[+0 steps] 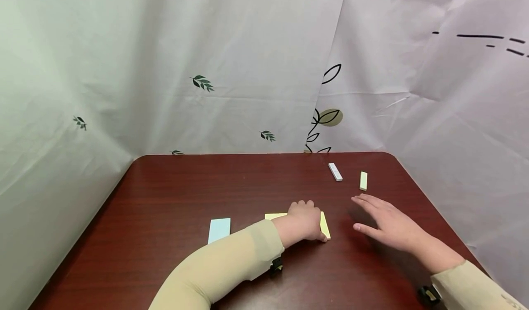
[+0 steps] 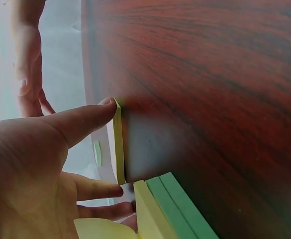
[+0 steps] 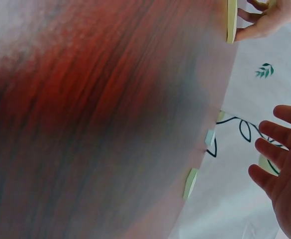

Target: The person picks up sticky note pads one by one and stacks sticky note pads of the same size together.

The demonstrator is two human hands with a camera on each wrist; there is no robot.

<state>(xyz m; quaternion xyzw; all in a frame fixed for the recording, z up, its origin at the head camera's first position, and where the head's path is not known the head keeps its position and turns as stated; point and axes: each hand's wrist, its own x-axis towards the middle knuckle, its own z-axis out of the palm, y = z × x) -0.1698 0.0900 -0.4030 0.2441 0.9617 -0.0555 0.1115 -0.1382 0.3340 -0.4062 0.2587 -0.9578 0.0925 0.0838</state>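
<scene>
My left hand [image 1: 303, 220] grips a yellow sticky note pad [image 1: 325, 226] near the middle of the table. In the left wrist view its thumb [image 2: 93, 119] presses one end of the pad, with the fingers toward the other end. Beside those fingers, a stack of green sticky note pads [image 2: 182, 206] with a yellow one against it partly shows; in the head view a yellow edge [image 1: 274, 216] peeks out behind the hand. To the right, my right hand [image 1: 388, 220] hovers above the table, fingers extended, holding nothing.
A light blue sticky note pad [image 1: 219, 229] lies left of the left forearm, partly covered by the sleeve. Farther back on the right lie a narrow whitish block [image 1: 335, 172] and a narrow pale green one [image 1: 363, 181]. Printed white cloth [image 1: 248, 71] hangs behind the brown table [image 1: 186, 186].
</scene>
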